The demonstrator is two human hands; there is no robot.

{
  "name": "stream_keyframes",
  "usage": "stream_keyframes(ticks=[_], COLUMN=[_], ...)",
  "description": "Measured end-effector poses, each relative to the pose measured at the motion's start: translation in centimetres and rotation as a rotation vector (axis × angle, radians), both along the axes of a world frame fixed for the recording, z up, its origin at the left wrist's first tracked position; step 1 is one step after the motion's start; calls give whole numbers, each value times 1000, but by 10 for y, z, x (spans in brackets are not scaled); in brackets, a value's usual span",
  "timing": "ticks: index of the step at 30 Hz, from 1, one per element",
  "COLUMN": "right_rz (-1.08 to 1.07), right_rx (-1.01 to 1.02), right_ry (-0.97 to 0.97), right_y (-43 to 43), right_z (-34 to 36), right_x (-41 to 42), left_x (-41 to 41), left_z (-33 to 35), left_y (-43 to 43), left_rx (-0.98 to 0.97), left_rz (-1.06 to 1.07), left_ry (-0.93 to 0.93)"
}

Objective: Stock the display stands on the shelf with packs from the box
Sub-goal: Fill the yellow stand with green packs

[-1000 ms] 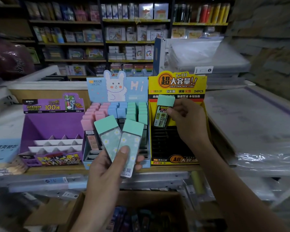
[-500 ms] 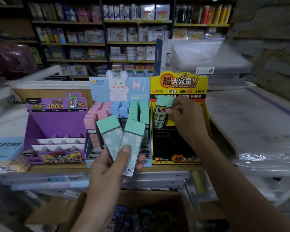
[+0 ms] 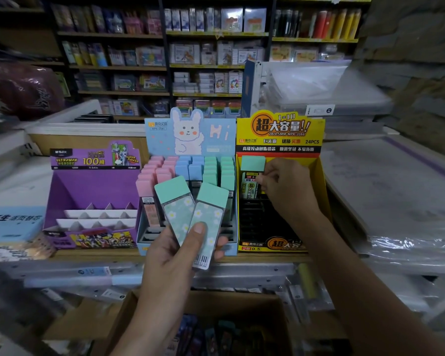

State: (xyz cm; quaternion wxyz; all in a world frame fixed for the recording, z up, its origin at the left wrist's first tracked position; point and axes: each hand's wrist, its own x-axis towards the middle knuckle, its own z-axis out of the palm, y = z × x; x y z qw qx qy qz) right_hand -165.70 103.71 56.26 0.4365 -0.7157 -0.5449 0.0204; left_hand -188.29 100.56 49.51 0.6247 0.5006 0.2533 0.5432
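Observation:
My left hand [image 3: 175, 255] holds two green-capped flowered packs [image 3: 190, 214] fanned upright in front of the blue rabbit stand [image 3: 190, 134], which is filled with pink, blue and green packs. My right hand [image 3: 285, 191] pinches a green-capped black-and-yellow pack [image 3: 251, 176] at the back left of the yellow stand [image 3: 280, 132]; the pack's lower end sits down among the stand's dark slots. A purple stand [image 3: 95, 181] at the left holds white dividers. The cardboard box [image 3: 211, 327] below the shelf shows several dark packs inside.
Plastic-wrapped stacks [image 3: 385, 201] lie to the right of the yellow stand. A blue carton [image 3: 10, 222] sits left of the purple stand. Long wrapped items [image 3: 88, 276] lie under the shelf edge. Stocked shelves [image 3: 211, 47] fill the background.
My right hand has lowered the black-and-yellow pack into the back left of the yellow stand. My left hand and its two packs have stayed in place.

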Motion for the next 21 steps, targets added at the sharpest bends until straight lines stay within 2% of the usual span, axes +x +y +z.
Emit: stream_keyframes(ticks=[9, 13, 17, 21], right_rz=[-10, -55, 125, 310], right_rx=[-17, 123, 199, 133], right_ry=[26, 69, 243, 449], right_y=[-8, -30, -57, -76], right_z=[0, 2, 5, 7], right_x=[1, -2, -17, -35], left_x=[4, 4, 3, 6], left_z=[7, 13, 18, 21], left_y=[-8, -13, -17, -21], left_rx=[-42, -62, -76, -75], left_rz=[7, -3, -26, -39], left_ry=[-17, -56, -82, -96])
